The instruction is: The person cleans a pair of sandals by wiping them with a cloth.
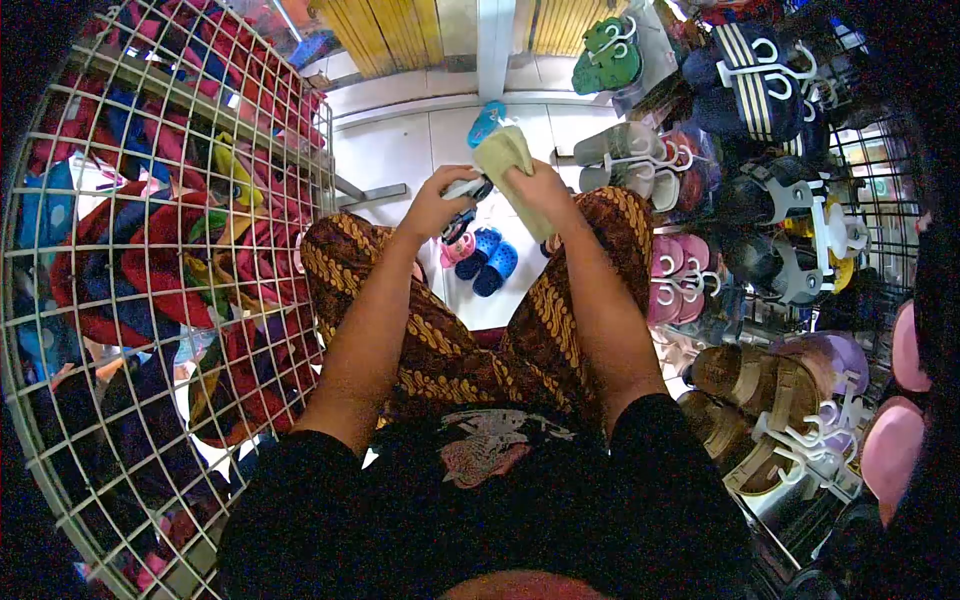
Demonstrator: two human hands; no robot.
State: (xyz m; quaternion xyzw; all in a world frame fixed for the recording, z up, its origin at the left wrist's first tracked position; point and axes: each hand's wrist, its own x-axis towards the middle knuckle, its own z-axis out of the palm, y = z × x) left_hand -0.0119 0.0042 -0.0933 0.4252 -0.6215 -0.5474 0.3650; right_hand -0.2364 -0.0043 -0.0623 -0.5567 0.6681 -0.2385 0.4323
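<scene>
Above the white tiled floor, my left hand (pixel 436 205) is closed round a small white and dark shoe (pixel 466 190). My right hand (pixel 541 193) grips a pale yellow-green cloth (pixel 503 152), which hangs down past the palm. The two hands are close together, with the shoe and the cloth nearly touching. Below them on the floor lie a pair of blue clogs (pixel 487 262) and a pink shoe (pixel 458 249). A light blue sandal (pixel 486 122) shows just beyond the cloth.
A wire grid (pixel 180 250) with colourful items behind it stands on the left. On the right, many shoes hang on white hooks, among them green clogs (pixel 607 56), pink sandals (pixel 680 278) and brown sandals (pixel 745 405). A metal post (pixel 494 50) stands ahead.
</scene>
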